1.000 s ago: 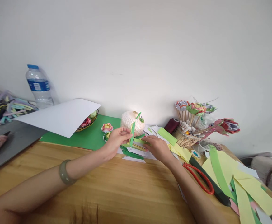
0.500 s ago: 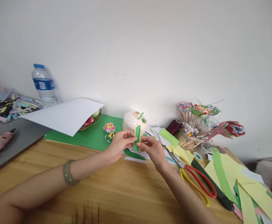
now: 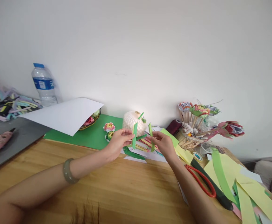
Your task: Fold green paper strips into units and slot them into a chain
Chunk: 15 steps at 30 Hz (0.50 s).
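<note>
Near the middle of the view, my left hand (image 3: 119, 142) pinches an upright dark green paper strip (image 3: 134, 137) with a pale edge. To its right, my right hand (image 3: 164, 143) is closed on a lighter green paper strip (image 3: 151, 137), also held upright. A gap separates the two strips. Behind them sits a white ribbed round object (image 3: 133, 122) with a small green piece on top. Two paper flowers (image 3: 109, 127) lie left of it on a green sheet (image 3: 80, 140). Coloured strips and white paper lie beneath the hands.
A water bottle (image 3: 43, 85) and a tilted white sheet (image 3: 66, 114) are at left. At right are sticks with paper flowers (image 3: 200, 110), red-handled scissors (image 3: 200, 180) partly under my right forearm, and yellow paper pieces (image 3: 257, 196) on the wooden table (image 3: 117, 193).
The green strips, close together before, are now apart. My right hand has moved right with the lighter one, and its forearm now covers the yellow handle; my left hand has barely moved.
</note>
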Available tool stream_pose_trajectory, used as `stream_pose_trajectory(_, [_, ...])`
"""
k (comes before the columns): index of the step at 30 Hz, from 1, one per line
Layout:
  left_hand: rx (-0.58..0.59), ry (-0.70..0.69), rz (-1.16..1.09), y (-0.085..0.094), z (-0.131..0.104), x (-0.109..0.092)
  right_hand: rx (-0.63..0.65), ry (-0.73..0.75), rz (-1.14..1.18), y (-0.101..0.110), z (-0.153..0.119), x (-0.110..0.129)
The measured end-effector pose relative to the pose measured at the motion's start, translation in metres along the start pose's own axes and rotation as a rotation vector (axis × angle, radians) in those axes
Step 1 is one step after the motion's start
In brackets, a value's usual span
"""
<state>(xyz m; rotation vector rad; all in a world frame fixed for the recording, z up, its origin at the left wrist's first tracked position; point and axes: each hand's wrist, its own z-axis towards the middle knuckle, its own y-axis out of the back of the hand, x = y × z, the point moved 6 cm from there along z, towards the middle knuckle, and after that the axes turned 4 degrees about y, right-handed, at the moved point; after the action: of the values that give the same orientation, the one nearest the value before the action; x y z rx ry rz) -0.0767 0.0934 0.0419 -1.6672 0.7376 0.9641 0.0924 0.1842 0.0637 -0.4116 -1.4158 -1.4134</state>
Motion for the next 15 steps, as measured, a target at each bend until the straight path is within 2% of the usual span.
stream_pose_trajectory(2, [-0.005,0.001,-0.004,0.001,0.001,0.000,-0.033,0.023,-0.119,0.011,0.005,-0.005])
stream_pose_trajectory(5, [-0.004,-0.005,-0.009,0.002,0.002,-0.001,-0.040,0.096,-0.279,0.016,0.005,0.000])
stream_pose_trajectory(11, [0.004,-0.012,-0.008,0.003,0.003,0.001,0.295,0.225,-0.446,-0.018,-0.017,0.024])
stream_pose_trajectory(13, [0.003,-0.015,-0.011,0.003,0.003,0.002,0.330,0.240,-0.483,-0.024,-0.023,0.028])
stream_pose_trajectory(15, [0.004,-0.018,-0.014,0.002,0.003,0.001,0.306,0.234,-0.512,-0.025,-0.023,0.029])
